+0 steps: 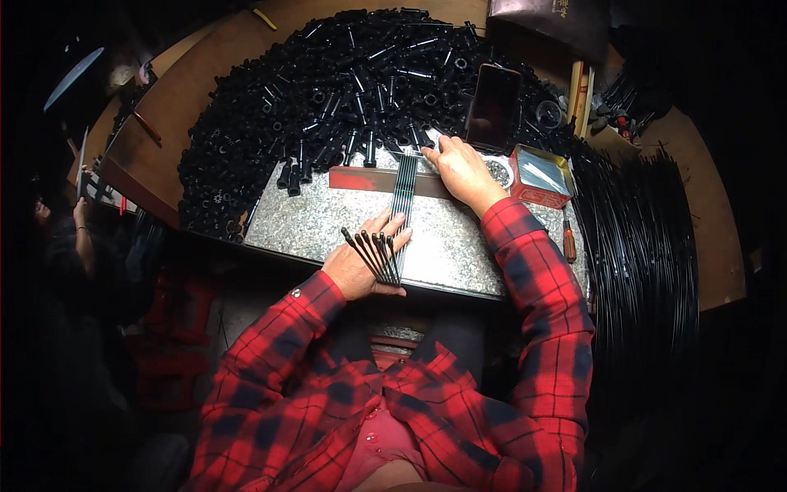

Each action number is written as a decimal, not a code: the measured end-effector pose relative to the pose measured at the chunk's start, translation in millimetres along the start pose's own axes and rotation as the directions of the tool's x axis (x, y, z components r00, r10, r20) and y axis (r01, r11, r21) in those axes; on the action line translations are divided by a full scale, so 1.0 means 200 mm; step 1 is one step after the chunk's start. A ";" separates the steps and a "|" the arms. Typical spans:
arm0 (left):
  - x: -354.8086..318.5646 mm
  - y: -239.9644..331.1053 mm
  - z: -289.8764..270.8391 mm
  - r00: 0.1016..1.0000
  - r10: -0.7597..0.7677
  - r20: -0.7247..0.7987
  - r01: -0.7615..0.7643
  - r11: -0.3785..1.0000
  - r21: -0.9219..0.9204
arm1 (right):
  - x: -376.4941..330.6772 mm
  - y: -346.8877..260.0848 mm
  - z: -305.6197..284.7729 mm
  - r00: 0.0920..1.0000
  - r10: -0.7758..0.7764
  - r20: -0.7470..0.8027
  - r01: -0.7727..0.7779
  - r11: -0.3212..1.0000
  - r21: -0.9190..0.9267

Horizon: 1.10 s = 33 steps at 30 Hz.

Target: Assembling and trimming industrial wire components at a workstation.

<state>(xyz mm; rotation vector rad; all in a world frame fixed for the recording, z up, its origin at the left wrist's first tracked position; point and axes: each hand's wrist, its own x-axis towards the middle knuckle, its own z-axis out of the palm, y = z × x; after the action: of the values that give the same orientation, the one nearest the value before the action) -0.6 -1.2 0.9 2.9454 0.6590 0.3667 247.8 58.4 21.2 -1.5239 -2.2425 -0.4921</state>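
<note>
From the head view, a speckled grey stone slab (344,221) tops the brown bench, a heap of black tubes (328,90) beyond it. A row of thin black rods (403,193) lies on the slab, long axis running away from the person. The left hand (361,262) presses their near ends, fingers flat and spread over them. The right hand (463,168) rests at the far ends, fingers loosely curled, gripping nothing I can make out.
</note>
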 end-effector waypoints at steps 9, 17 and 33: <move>0.00 0.00 0.00 1.000 0.006 -0.005 -0.006 1.000 0.018 | 0.01 -0.01 -0.01 1.000 -0.016 0.003 0.016 1.000 0.014; -0.01 0.00 0.02 0.999 0.018 -0.042 -0.018 1.000 0.010 | 0.02 -0.02 -0.01 0.999 -0.018 -0.029 0.023 0.984 0.178; -0.04 -0.03 0.03 0.995 0.032 -0.095 -0.032 0.999 0.001 | -0.10 0.16 -0.17 0.990 0.087 -0.115 -0.081 0.995 0.058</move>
<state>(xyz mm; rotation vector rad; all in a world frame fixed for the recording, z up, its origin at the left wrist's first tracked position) -7.8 0.2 -6.7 2.9568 0.6228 0.5122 289.2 37.1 44.0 -1.5155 -2.0768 -0.4802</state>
